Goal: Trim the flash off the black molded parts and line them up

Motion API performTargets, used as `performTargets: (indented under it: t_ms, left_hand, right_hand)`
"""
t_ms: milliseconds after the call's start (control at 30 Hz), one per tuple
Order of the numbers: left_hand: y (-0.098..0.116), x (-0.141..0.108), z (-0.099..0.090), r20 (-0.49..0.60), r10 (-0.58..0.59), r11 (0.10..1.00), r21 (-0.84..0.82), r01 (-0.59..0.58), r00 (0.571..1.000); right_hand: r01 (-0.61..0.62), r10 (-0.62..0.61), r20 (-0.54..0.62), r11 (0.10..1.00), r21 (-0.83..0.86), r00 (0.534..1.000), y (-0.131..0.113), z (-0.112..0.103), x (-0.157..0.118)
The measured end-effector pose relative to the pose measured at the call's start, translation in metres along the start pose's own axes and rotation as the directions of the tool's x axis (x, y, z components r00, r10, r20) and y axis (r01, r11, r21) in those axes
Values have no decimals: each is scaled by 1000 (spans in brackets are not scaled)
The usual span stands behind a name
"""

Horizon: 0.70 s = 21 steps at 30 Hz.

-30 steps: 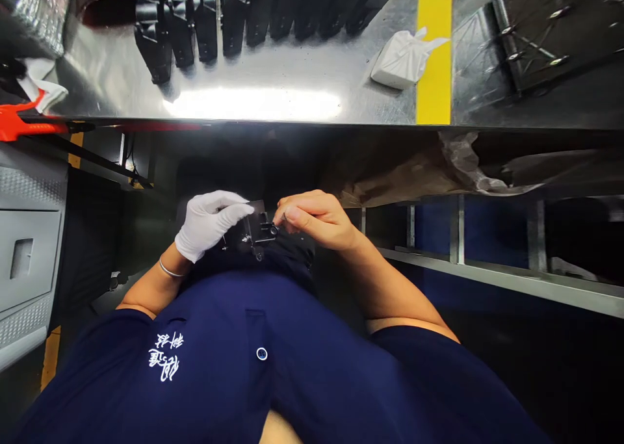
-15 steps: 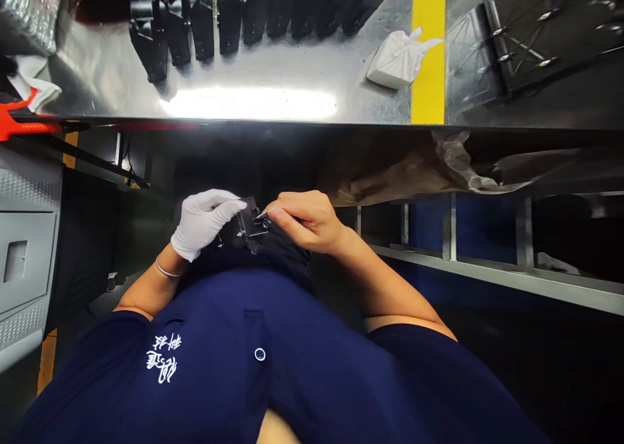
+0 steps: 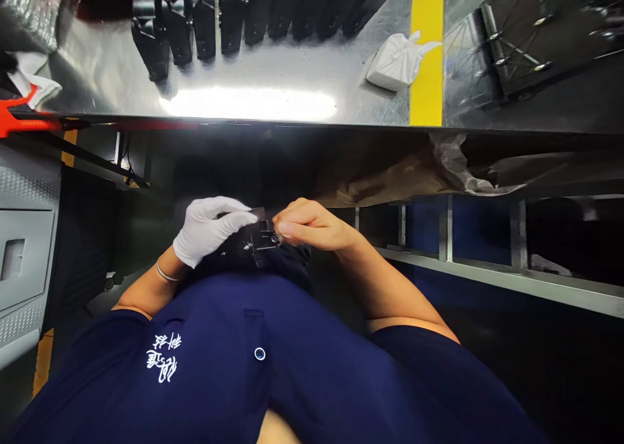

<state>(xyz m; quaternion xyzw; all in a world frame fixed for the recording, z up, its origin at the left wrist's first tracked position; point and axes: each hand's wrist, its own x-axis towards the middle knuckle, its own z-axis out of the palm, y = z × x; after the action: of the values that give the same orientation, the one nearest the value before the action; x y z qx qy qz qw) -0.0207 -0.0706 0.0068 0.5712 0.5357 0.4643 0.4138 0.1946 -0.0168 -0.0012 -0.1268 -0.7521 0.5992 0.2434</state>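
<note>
In a white glove, my left hand (image 3: 209, 228) pinches a small dark bracket-like part (image 3: 258, 239) between thumb and fingers, in front of my body below the table edge. The part carries thin metal rods and a small round ring at its right side. My bare right hand (image 3: 312, 224) is closed, its thumb and fingertips right at the ring end of the part. Whatever those fingertips grip is hidden behind them. The lower end of the part blends into my dark clothes.
Across the front runs a metal table (image 3: 273, 73) bearing a row of black metal parts (image 3: 234, 15) and a white wrapped packet (image 3: 397, 62) beside a yellow stripe (image 3: 427, 54). An orange-red tool (image 3: 19, 116) juts at the left edge. A metal rack frame (image 3: 487, 268) stands right.
Both hands and the dark part have shifted slightly right and down. The thin pointed thing seen at my right fingertips before is now out of sight, and those fingers sit nearer the ring.
</note>
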Motion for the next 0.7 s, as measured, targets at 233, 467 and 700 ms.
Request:
performTargets:
  t_ms: [233,467,700]
  left_hand:
    - [-3,6,-7,29,216,973,83,-217,976]
    - [-5,3,-3,40,120,989,77,-123,992]
    - [-8,5,-1,-54,14,999,44,-12,998]
  right_hand:
    - [134,-202,-117,894,-428,972,1,6,7]
    - [117,-155,-40,869,-481,987,3,6,8]
    - [89,-211,-151,817,-569,966,5,7,8]
